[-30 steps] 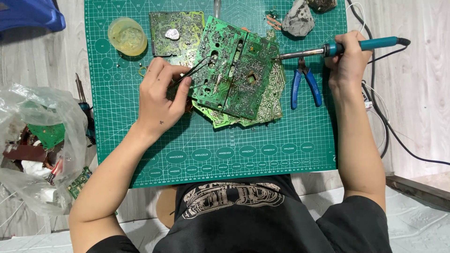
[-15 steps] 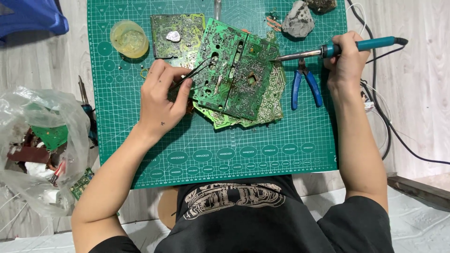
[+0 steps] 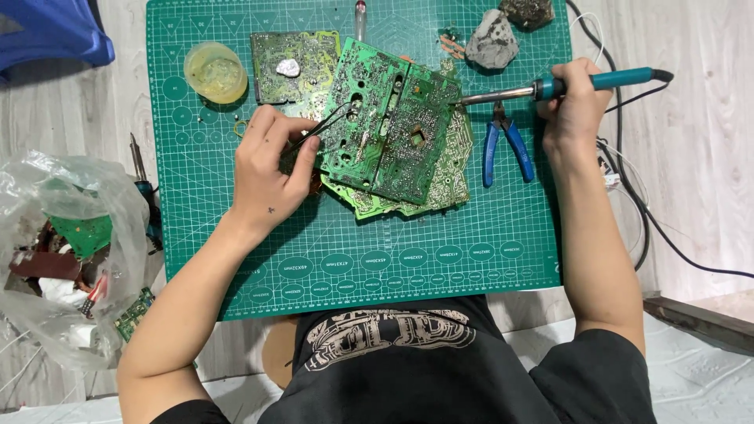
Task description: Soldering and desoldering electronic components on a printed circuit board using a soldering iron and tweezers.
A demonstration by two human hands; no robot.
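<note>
Green mat (image 3: 236, 259): gridded cutting mat on a pale wood floor; it carries everything you're working on.
Top board (image 3: 389, 129): green circuit board, solder side up, tilted, sitting at the middle of the mat toward its far edge.
Stack under it: a lighter green board (image 3: 452, 169) pokes out at the near and right sides; another board (image 3: 294, 55) lies flat toward the mat's far-left part, with a small white blob on it.
Left hand (image 3: 267, 169): your fingers are pinched shut on thin dark tweezers (image 3: 326, 126); the tips reach onto the top board's left edge.
Right hand (image 3: 573, 106): fist wrapped around the teal grip of the soldering iron (image 3: 550, 85); the metal tip lies at the top board's right edge. Can't tell if it's touching.
Cord (image 3: 628, 188): black, runs off the mat's right edge over the floor.
Pliers (image 3: 503, 145): blue handles, lying on the mat just beside the stack's right side, untouched.
Flux tub (image 3: 215, 72): round, yellowish, open, near the mat's far-left corner.
Grey lump (image 3: 492, 39): rough, at the far edge right of centre; a darker one (image 3: 528, 11) near the far-right corner.
Plastic bag (image 3: 67, 251): clear, off the mat's left edge, holding board scraps.
</note>
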